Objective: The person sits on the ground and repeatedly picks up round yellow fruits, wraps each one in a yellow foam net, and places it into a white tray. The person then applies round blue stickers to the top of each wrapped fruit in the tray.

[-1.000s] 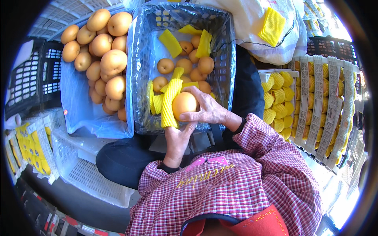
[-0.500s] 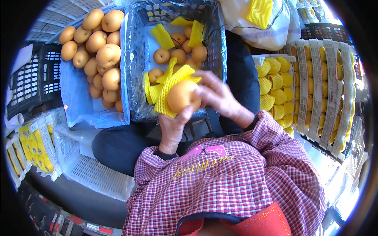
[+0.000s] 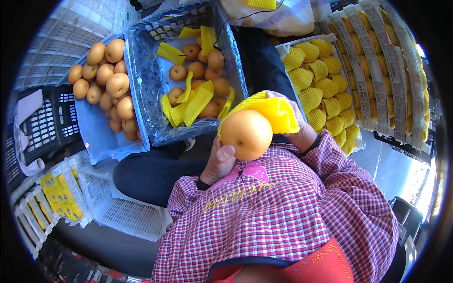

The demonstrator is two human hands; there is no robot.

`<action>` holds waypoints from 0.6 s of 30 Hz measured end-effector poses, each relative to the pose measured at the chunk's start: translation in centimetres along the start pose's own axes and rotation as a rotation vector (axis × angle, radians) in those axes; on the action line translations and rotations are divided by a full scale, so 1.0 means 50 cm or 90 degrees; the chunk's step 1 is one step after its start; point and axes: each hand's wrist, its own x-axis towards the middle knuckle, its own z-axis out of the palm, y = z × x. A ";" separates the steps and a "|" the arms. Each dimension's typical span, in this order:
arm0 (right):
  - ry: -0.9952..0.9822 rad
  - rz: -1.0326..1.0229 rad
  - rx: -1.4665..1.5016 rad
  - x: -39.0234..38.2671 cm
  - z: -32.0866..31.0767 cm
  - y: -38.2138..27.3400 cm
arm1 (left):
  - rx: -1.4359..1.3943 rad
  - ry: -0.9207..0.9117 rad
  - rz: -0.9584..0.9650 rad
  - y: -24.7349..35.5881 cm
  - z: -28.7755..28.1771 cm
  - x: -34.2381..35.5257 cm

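Note:
In front of my chest my left hand (image 3: 219, 164) grips a round golden-brown Asian pear (image 3: 246, 134) from its left and below, thumb on its skin. My right hand (image 3: 302, 131) is closed on a yellow foam net sleeve (image 3: 284, 116), which lies against the pear's far and right side. Part of the right fingers is hidden behind the sleeve. Beyond my hands stands a plastic-lined crate (image 3: 141, 85) holding several loose pears (image 3: 198, 70) and flat yellow foam sleeves (image 3: 199, 101).
On the left, a blue-lined crate (image 3: 96, 137) bears a heap of pears (image 3: 118, 85). To the right are a tray of sleeved pears (image 3: 317, 89) and stacked trays (image 3: 398, 75). White crates (image 3: 132, 214) stand at lower left. A white sack (image 3: 278, 21) lies at the back.
The pear and sleeve have come away from over the lined crate, toward my chest and rightward. My right hand now holds the sleeve at the pear's right side. The view has shifted.

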 end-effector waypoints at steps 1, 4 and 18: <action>-0.012 -0.014 -0.003 -0.020 -0.002 -0.007 | -0.030 0.002 0.018 -0.015 0.004 0.003; -0.057 0.022 0.104 -0.069 0.004 0.038 | -0.157 0.013 0.065 -0.036 0.039 0.014; 0.120 -0.296 -0.564 -0.142 0.032 -0.039 | 0.713 0.133 0.454 -0.055 0.090 0.148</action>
